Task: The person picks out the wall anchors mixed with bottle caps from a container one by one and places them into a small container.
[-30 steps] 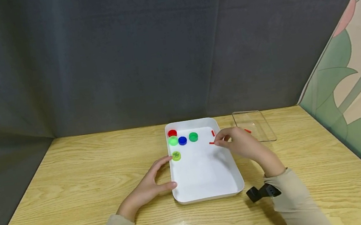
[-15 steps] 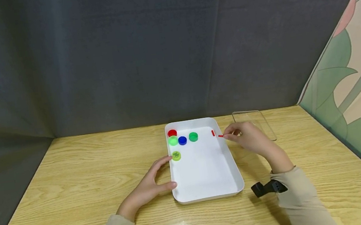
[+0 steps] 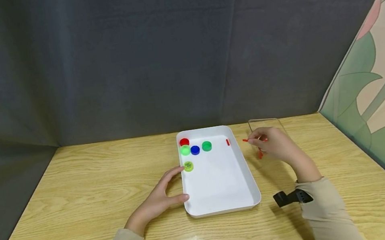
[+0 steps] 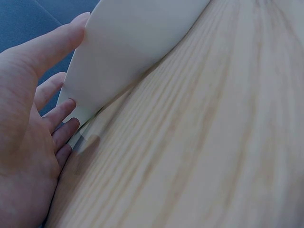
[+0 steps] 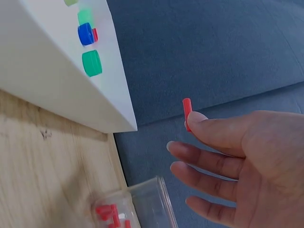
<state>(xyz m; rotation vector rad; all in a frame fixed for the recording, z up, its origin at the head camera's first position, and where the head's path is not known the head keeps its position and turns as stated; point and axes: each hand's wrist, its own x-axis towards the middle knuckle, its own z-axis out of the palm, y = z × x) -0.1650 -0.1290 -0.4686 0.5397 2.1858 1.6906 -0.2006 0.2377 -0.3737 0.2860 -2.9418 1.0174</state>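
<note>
My right hand pinches a small red stick between thumb and forefinger, above a clear plastic box. Several more red sticks lie in that box, partly hidden by the hand in the head view. My left hand rests at the left wall of a white tray, thumb and fingers spread, fingertips on its rim. One red stick lies inside the tray near its right wall.
At the tray's left and back lie round caps: a red cap, a light green cap, a blue cap, a green cap and a yellow-green cap. A dark curtain hangs behind the wooden table.
My right hand has carried the red stick out of the tray, rightward to above the clear box. The left hand and the tray have stayed in place.
</note>
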